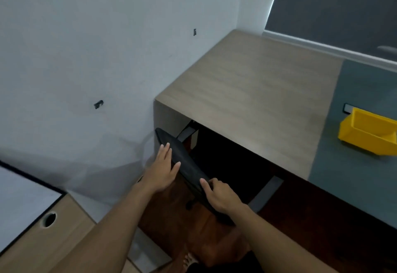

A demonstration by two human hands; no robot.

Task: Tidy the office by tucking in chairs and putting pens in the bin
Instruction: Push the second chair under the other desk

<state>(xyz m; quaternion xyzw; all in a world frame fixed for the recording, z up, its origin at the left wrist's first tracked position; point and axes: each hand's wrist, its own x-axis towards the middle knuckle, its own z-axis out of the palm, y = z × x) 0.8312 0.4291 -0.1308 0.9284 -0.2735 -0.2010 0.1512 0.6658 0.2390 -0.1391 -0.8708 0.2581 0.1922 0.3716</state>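
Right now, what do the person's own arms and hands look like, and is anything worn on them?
Both forearms are bare up to the picture's lower edge: no sleeve shows. The left hand and the right hand carry no glove, ring, watch or bracelet that I can see, and no marking. The fingernails look short and unpainted, though the picture is slightly blurred.

the chair [189, 169] is black, and only the top edge of its backrest shows, a long narrow dark band running diagonally from the middle of the frame toward the lower centre, with its seat lost in the shadow under the desk opening. the bin [369, 136] is a bright yellow open-topped plastic tray with an angled front lip, sitting upright at the right edge of the frame, partly cut off by it, and its visible interior looks empty.
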